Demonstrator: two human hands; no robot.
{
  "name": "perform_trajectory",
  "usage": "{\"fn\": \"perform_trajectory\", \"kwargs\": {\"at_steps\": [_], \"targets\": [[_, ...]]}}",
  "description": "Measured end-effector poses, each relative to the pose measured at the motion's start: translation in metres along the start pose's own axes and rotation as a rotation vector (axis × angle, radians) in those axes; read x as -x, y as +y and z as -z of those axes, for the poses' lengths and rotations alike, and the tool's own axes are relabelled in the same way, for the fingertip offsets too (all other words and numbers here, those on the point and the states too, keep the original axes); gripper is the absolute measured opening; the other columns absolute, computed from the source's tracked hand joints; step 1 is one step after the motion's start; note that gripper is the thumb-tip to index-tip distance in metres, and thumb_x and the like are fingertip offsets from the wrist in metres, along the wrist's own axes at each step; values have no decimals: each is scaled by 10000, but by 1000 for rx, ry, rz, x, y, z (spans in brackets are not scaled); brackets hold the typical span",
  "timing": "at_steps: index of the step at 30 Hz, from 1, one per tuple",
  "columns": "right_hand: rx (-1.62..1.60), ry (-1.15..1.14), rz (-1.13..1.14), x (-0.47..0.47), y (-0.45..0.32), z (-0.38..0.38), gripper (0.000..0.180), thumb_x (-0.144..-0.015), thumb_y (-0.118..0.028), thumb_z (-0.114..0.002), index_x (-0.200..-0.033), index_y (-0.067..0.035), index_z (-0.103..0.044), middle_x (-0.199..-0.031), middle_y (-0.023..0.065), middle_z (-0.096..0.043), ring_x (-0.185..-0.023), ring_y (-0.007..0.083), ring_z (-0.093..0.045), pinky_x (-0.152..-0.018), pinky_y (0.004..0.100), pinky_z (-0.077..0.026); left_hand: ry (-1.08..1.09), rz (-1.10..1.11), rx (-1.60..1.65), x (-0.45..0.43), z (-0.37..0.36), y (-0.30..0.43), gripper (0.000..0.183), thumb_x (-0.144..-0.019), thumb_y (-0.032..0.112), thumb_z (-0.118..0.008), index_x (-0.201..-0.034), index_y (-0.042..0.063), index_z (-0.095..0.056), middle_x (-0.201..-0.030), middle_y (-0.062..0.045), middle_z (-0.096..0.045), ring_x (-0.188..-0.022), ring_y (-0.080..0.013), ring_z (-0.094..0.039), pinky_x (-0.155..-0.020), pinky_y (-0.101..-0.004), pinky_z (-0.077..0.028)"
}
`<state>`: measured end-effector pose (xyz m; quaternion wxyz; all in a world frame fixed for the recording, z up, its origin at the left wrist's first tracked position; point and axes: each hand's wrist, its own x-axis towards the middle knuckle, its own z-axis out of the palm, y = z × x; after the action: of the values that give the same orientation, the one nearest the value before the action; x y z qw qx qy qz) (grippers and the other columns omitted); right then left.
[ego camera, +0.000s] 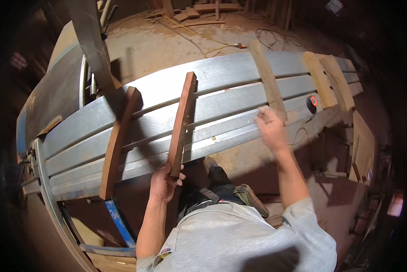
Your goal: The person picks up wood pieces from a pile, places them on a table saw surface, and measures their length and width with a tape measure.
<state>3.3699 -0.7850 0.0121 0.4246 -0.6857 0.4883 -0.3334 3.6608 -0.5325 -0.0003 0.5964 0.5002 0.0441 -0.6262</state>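
My left hand [166, 182] grips the near end of a reddish square-edged wooden strip [182, 119], which lies across a slotted metal machine table [224, 74]. A second reddish strip [116, 146] crosses the table further left, its near end jutting past the edge. My right hand [271, 127] is blurred over the table's near side, fingers curled, beside a rough greyish board [266, 80]. Whether its fingers hold something small, I cannot tell. To the right of that hand sits a round black and orange object [312, 103], probably a tape measure.
Two more rough boards, one pale [319, 80] and one browner [338, 83], cross the table's right end. A metal arm [91, 44] overhangs the left part. A yellow cable [207, 35] trails over the floor behind. Blue frame legs [119, 222] stand below left.
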Motion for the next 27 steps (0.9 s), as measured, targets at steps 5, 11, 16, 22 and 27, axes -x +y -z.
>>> {"fn": "perform_trajectory", "kwargs": {"at_steps": [5,11,16,22,27], "targets": [[1122,212,-79,-75,61,169,680,-880,-357,-714,-1441,-50,-483,-1433,267,-457,-1303,450,-433,-1094,500,-368,-184,171,515,-18,20,-28,421,-1046,457,-404,-1217,115,-582,-925,-181,-659,-571,-255,-596,-367,-311,-440],[1227,40,-279,-92,127,208,698,-892,-362,-679,-1492,-108,-430,-1517,279,-348,-1362,472,-358,-1119,506,-346,-146,190,551,-17,0,-40,397,-1050,464,-375,-1194,148,-568,-833,-176,-661,-463,-233,-540,-321,-299,-418],[1251,100,-356,-108,132,227,703,-914,-401,-651,-1517,-141,-400,-1489,264,-398,-1332,461,-400,-1106,505,-362,299,0,74,-11,-11,-48,417,-1037,449,-479,-1259,105,-557,-899,-140,-677,-549,-195,-599,-442,-265,-470],[1142,94,-458,-133,160,259,704,-901,-374,-657,-1517,-154,-397,-1381,281,-520,-1252,436,-521,-1022,518,-444,641,-803,-1486,-13,-31,-54,518,-820,183,-770,-1278,61,-562,-1105,-176,-630,-967,-386,-608,-861,-462,-503],[731,332,-266,-137,156,266,651,-890,-308,-683,-1437,-42,-451,-1263,203,-617,-1158,363,-600,-963,435,-482,705,-834,-1594,-17,-28,-54,527,-782,118,-755,-1266,58,-555,-1180,-169,-599,-1076,-399,-562,-914,-477,-480]]}}
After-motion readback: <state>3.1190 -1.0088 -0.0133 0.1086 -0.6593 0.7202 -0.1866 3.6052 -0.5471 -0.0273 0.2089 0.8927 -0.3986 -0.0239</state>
